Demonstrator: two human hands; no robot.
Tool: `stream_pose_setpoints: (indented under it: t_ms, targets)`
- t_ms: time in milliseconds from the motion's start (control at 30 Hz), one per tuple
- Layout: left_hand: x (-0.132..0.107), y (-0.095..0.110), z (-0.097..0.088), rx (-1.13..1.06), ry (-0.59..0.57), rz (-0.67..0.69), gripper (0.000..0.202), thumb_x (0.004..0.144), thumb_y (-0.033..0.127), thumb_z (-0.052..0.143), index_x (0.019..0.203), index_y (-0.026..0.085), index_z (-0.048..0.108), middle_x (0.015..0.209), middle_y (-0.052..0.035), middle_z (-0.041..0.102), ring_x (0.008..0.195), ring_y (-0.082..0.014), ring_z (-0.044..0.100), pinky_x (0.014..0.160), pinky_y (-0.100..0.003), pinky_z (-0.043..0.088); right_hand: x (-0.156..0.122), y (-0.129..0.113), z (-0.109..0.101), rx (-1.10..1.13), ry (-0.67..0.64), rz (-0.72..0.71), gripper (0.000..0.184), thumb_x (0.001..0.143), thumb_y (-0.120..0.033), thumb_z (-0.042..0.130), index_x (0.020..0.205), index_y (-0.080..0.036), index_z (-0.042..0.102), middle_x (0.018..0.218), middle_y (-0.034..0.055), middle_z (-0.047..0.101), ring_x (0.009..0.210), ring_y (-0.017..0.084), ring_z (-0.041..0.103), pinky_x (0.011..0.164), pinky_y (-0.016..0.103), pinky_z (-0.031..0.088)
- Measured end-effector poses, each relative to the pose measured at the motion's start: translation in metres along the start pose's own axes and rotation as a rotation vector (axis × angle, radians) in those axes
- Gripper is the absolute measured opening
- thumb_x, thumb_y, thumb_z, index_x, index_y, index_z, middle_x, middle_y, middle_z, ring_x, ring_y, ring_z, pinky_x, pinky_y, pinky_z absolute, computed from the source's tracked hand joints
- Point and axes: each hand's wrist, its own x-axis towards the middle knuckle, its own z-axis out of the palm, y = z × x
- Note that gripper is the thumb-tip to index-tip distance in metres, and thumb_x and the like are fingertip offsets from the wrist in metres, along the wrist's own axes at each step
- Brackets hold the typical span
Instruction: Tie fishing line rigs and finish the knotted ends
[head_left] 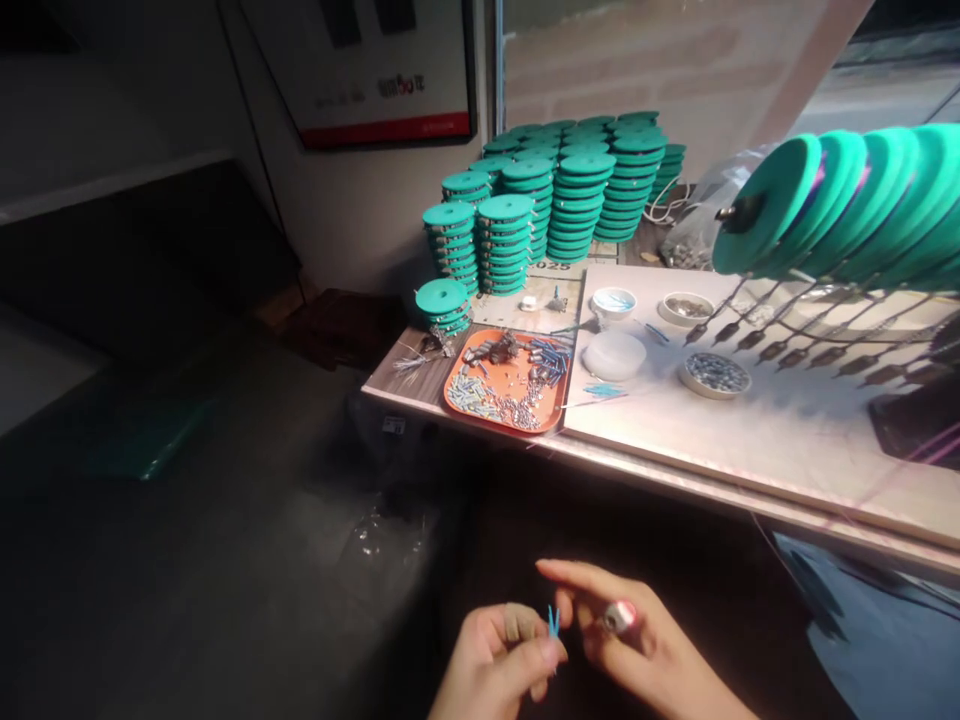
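Note:
Both hands are low in the head view, below the table's front edge. My left hand (499, 660) is closed, pinching small blue tubes (553, 621) that stick up between thumb and fingers; one finger wears a tan wrap. My right hand (637, 640) is close beside it, its index finger stretched toward the blue tubes and the other fingers curled around a small shiny pink-white object (619, 616). The two hands nearly touch.
A pale worktable (750, 440) carries an orange tray (457, 392) of small metal and blue parts, several stacks of teal discs (555, 190), small round dishes (714, 375) and a white lid (615, 355). At right, teal discs (840, 200) hang on a rod with dangling weights. The left is dark.

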Motion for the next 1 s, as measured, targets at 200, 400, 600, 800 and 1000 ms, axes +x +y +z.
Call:
stream_pose_setpoints:
  t_ms: [200, 400, 600, 800, 1000]
  targets:
    - [-0.010, -0.023, -0.001, 0.014, 0.009, 0.001, 0.032, 0.054, 0.041, 0.074, 0.046, 0.014, 0.060, 0.047, 0.0007, 0.047, 0.048, -0.0086, 0.037, 0.048, -0.022, 0.025, -0.026, 0.012, 0.001, -0.207, 0.038, -0.125, 0.052, 0.067, -0.006, 0.050, 0.110, -0.036, 0.059, 0.079, 0.0030, 0.062, 0.075, 0.020, 0.056, 0.069, 0.032, 0.042]
    - [-0.012, -0.020, 0.000, -0.054, 0.039, -0.033, 0.030, 0.053, 0.039, 0.076, 0.047, 0.013, 0.061, 0.047, 0.0009, 0.047, 0.048, -0.0084, 0.038, 0.048, -0.021, 0.026, -0.020, 0.001, 0.004, -0.165, -0.086, -0.112, 0.054, 0.068, -0.005, 0.048, 0.111, -0.036, 0.057, 0.077, 0.0022, 0.058, 0.067, 0.016, 0.054, 0.061, 0.028, 0.042]
    - [-0.013, -0.020, 0.002, -0.112, 0.053, -0.054, 0.028, 0.052, 0.036, 0.077, 0.048, 0.013, 0.062, 0.045, 0.0010, 0.047, 0.046, -0.0077, 0.037, 0.046, -0.020, 0.026, -0.020, 0.002, 0.002, -0.185, -0.038, -0.054, 0.049, 0.069, -0.007, 0.051, 0.109, -0.034, 0.060, 0.078, 0.0032, 0.060, 0.073, 0.019, 0.055, 0.070, 0.033, 0.042]
    - [-0.002, 0.000, 0.009, -0.029, 0.061, 0.032, 0.024, 0.061, 0.031, 0.071, 0.049, 0.013, 0.060, 0.048, 0.0020, 0.045, 0.051, -0.0086, 0.035, 0.050, -0.021, 0.029, -0.003, -0.005, 0.003, 0.077, 0.131, 0.053, 0.029, 0.069, -0.024, 0.061, 0.097, -0.029, 0.066, 0.070, -0.0002, 0.056, 0.058, 0.013, 0.048, 0.054, 0.026, 0.037]
    - [0.015, 0.034, 0.031, -0.042, -0.001, 0.109, 0.020, 0.067, 0.027, 0.066, 0.054, 0.013, 0.059, 0.054, 0.0009, 0.049, 0.054, -0.0094, 0.039, 0.053, -0.021, 0.032, 0.017, -0.030, 0.005, 0.211, 0.144, -0.026, 0.030, 0.068, -0.029, 0.065, 0.098, -0.028, 0.063, 0.067, -0.0021, 0.054, 0.051, 0.009, 0.044, 0.049, 0.022, 0.036]
